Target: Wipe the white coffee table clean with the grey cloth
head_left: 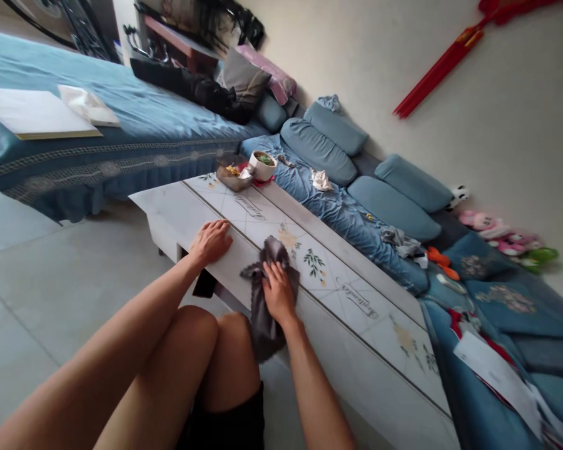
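Note:
A long white coffee table with a printed floral runner along its middle stands in front of my knees. My left hand rests palm down on its near side, fingers laid on the surface and holding nothing. To the right, my right hand presses on a dark grey cloth with its fingers curved over it. Part of this cloth lies bunched on the tabletop, and the rest hangs over the near edge toward my legs. The fabric under my right palm is hidden.
A translucent bowl with small items and a white potted plant stand at the table's far end. Behind runs a blue sofa with cushions and scattered cloths. At left, a blue-covered bed holds a flat white board.

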`<move>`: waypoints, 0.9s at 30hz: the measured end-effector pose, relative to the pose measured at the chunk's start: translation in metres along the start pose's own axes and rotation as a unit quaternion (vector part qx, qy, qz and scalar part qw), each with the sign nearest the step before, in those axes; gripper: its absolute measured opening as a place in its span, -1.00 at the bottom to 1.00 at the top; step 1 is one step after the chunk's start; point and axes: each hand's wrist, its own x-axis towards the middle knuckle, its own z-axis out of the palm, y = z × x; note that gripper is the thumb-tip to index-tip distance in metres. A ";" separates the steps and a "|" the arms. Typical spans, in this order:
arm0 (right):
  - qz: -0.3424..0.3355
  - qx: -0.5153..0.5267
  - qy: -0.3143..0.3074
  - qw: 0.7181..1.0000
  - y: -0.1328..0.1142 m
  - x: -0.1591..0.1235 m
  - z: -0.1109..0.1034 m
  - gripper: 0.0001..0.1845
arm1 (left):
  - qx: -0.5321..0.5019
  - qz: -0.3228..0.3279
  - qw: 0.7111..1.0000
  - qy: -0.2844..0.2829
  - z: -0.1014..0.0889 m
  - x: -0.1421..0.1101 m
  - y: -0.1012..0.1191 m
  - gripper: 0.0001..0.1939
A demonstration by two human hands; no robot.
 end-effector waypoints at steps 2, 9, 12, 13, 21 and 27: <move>0.060 -0.005 0.031 0.998 0.044 -0.085 -0.034 -0.30 | 0.004 0.005 1.000 -0.003 0.003 0.000 -0.001 -0.40; 0.498 -0.150 0.187 0.833 0.173 -0.289 -0.220 0.02 | 0.005 -0.012 1.000 0.018 0.008 0.003 0.002 -0.42; 0.552 -0.184 0.190 0.790 0.150 -0.255 -0.231 -0.14 | 0.000 -0.014 1.000 0.009 0.005 0.004 0.002 -0.41; 0.533 -0.182 0.184 0.805 0.134 -0.232 -0.217 -0.18 | 0.001 -0.016 1.000 0.005 0.003 0.004 0.002 -0.42; 0.153 -0.049 0.041 0.986 -0.017 -0.092 -0.035 -0.42 | 0.031 0.018 0.999 -0.035 -0.013 -0.004 0.000 -0.33; 0.281 -0.098 0.119 0.947 0.067 -0.256 -0.099 -0.38 | 0.145 0.034 0.988 -0.028 0.004 0.008 -0.024 -0.13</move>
